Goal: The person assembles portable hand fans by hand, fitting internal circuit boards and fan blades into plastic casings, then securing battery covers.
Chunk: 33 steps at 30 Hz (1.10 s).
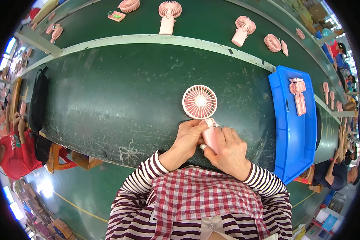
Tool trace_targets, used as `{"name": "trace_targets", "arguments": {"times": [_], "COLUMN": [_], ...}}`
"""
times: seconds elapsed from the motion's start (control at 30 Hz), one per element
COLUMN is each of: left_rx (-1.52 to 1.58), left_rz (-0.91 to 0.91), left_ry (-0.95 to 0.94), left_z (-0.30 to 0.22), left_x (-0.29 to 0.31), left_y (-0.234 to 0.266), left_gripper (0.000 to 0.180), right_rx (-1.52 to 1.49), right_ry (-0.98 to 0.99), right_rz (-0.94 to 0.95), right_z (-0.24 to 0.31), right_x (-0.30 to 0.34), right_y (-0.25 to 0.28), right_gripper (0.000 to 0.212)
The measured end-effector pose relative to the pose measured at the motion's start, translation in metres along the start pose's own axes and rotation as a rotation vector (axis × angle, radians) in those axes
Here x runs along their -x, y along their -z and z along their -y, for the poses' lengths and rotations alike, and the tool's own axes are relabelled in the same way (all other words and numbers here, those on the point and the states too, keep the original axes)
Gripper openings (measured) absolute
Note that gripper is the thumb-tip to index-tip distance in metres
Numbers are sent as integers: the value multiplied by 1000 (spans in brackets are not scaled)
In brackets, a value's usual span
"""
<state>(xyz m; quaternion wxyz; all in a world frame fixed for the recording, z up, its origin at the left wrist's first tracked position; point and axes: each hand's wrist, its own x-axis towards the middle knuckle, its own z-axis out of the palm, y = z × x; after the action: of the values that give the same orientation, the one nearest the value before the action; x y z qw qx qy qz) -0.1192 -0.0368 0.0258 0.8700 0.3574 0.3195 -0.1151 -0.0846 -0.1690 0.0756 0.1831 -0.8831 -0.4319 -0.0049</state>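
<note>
A pink handheld fan's handle [213,138] is between my two hands, close to the table's near edge. My left hand [187,139] pinches its top end with thumb and fingers. Wrapped around its right side and lower part is my right hand [229,151], with the thumb near the bottom. Just beyond the handle, a round pink fan head [200,102] with a slatted grille lies face up on the green table. Whether head and handle are joined cannot be made out, as my fingers cover that spot.
On the right stands a blue tray [282,132] with several pink plastic parts [299,98]. A pale rail [120,41] divides the worn green table [108,100] from a green belt bearing several pink fans [167,18]. A black bag-like thing [39,100] is at left; people sit on both sides.
</note>
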Motion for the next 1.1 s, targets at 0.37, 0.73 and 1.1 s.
{"name": "trace_targets", "arguments": {"times": [0.37, 0.73, 1.1], "left_rx": [110, 88, 88], "left_rz": [184, 339, 314], "left_ry": [-327, -452, -411], "left_z": [-17, -14, -15], "left_x": [8, 9, 7], "left_y": [-1, 2, -2], "left_gripper": [27, 41, 39], "right_rx": [-930, -1035, -979], "right_ry": [-414, -374, -403], "right_rz": [85, 94, 111], "right_z": [-13, -4, -7], "right_x": [-5, -17, -18], "right_y": [-1, 0, -3], "right_gripper": [31, 22, 28]}}
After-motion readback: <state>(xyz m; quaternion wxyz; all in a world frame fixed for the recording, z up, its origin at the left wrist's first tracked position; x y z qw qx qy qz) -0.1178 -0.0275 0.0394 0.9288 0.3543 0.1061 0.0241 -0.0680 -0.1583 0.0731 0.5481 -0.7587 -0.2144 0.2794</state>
